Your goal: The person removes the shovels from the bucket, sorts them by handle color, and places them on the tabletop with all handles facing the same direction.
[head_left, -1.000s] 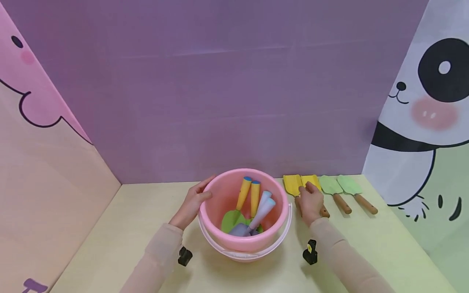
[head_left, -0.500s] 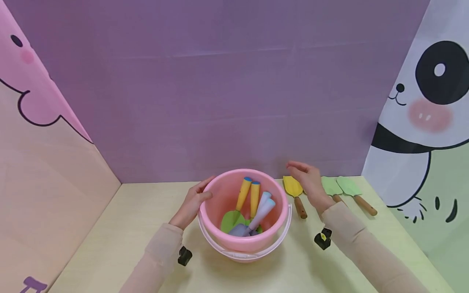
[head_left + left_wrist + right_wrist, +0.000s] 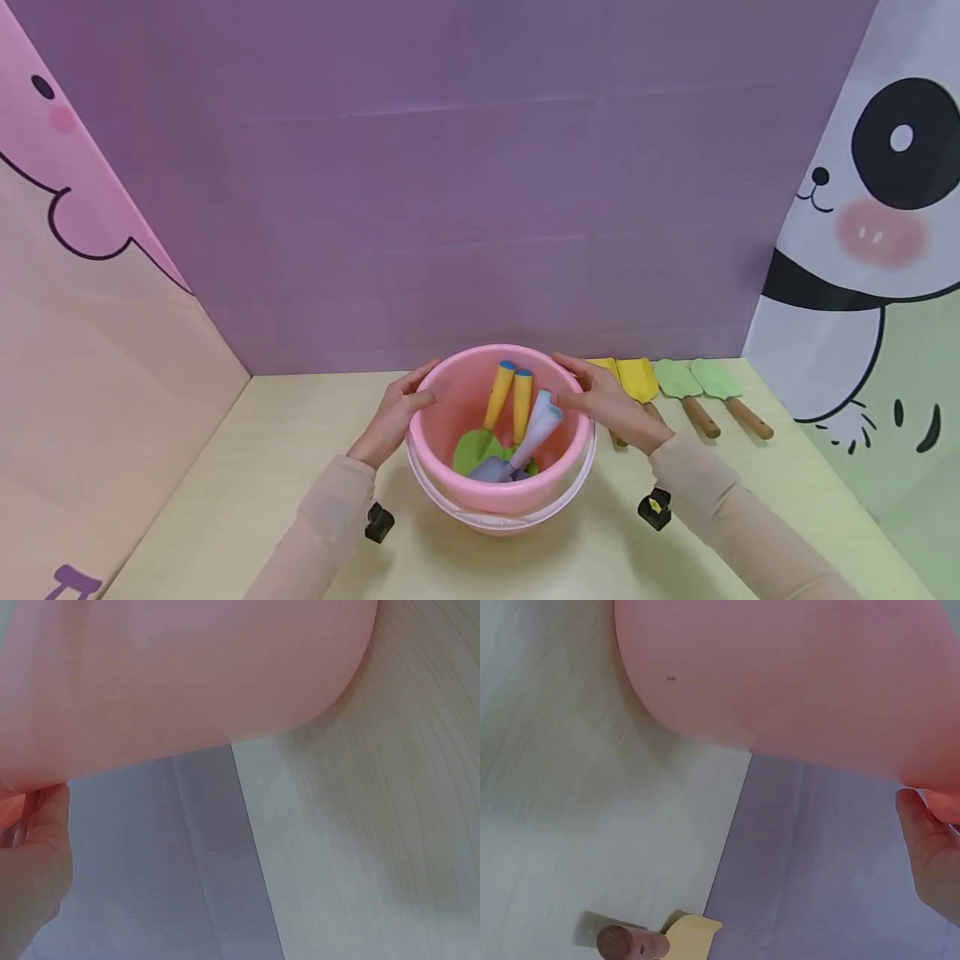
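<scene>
A pink bucket [image 3: 487, 498] stands on the table, its pale handle hanging down in front. My left hand [image 3: 393, 414] grips the rim at the left, thumb over the edge and fingers outside. On the opposite side my right hand [image 3: 611, 404] holds the rim the same way. Inside lie green toy shovels [image 3: 472, 450] with yellow handles and purple toy shovels [image 3: 538, 429] with pale tapered handles. Both wrist views show the bucket's outer wall [image 3: 187, 667] close up, with fingers under the rim.
Right of the bucket, two yellow shovels [image 3: 637, 380] and two light green shovels [image 3: 677, 379] with wooden handles lie in a row. The left yellow one is partly hidden by my right hand. A purple back wall [image 3: 480, 208] rises behind the table [image 3: 315, 450].
My right hand has left the yellow shovels, lifted, and moved left onto the bucket's rim. The left hand and the bucket stay in place.
</scene>
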A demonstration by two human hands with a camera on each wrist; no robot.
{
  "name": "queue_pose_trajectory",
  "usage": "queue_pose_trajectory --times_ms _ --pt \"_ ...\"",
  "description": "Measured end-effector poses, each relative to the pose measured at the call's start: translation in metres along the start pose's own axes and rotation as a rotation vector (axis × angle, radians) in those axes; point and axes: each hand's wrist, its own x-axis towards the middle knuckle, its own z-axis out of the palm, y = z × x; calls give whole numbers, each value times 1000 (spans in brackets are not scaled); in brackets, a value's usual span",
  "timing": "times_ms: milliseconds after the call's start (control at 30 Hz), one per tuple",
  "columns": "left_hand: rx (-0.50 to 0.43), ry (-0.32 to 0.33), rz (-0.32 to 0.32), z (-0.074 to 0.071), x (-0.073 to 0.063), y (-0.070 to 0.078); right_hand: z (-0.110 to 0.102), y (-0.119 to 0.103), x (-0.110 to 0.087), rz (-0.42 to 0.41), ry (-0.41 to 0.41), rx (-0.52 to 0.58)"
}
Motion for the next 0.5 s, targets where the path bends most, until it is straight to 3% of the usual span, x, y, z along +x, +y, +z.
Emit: queue_pose_trajectory --times_ms 167,500 --pt "-13 17 0 1 2 0 1 2 0 38 9 30" --pt "-20 1 -2 8 6 -3 -6 8 -1 24 24 6"
